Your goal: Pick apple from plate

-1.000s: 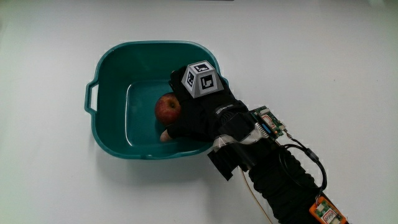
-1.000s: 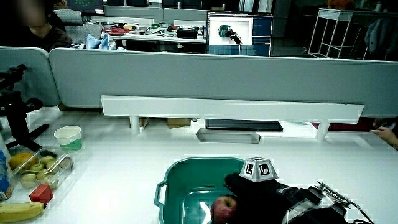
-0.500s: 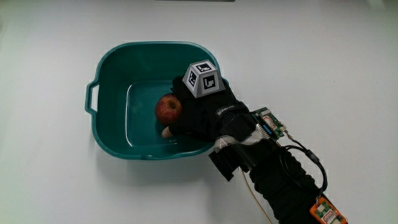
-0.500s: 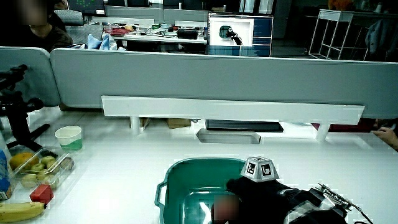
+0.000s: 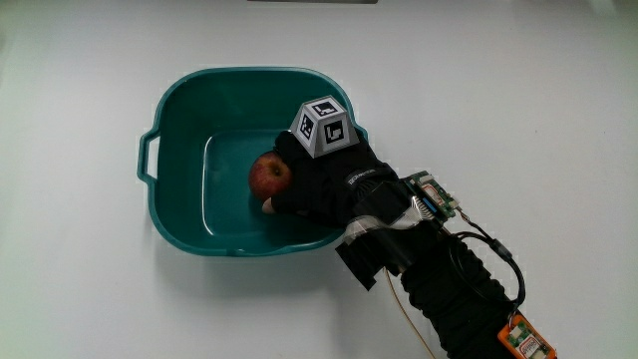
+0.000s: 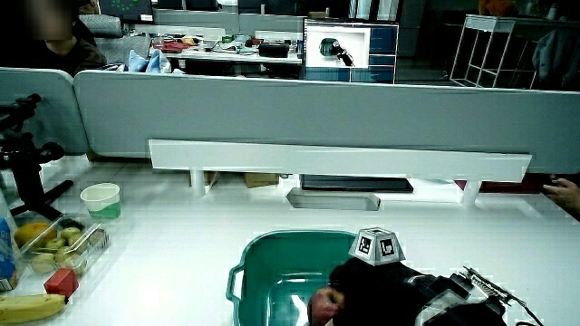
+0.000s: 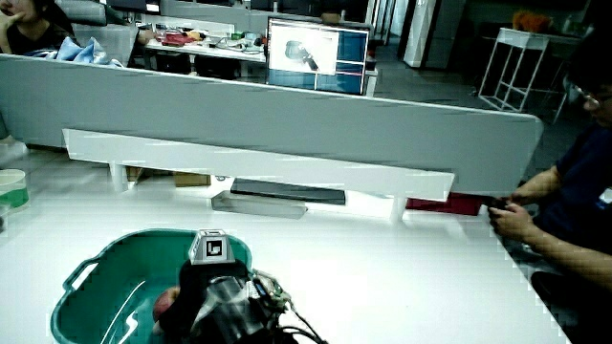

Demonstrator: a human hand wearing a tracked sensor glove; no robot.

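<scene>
White tabletop (image 5: 90,299) carries a teal plastic basin (image 5: 179,100), not a plate; a grey partition (image 6: 272,109) bounds it. Inside the basin, the black-gloved hand (image 5: 324,179) curls around the red apple (image 5: 268,175). Only a side view shows a paper cup (image 6: 100,199) and banana (image 6: 27,306).

So the hand (image 5: 324,179) is reaching down inside the teal basin (image 5: 179,100), palm down, with the patterned cube (image 5: 324,127) sitting up on its back. The fingers are curled around the apple (image 5: 268,175), and a bare thumb tip (image 5: 267,206) pokes out under the fruit on the side nearer the person. The forearm (image 5: 449,284) crosses the basin's rim and angles back toward the person, with a small circuit board and cables strapped on at the wrist. Both side views show the hand (image 6: 367,285) (image 7: 206,291) low in the basin.
</scene>
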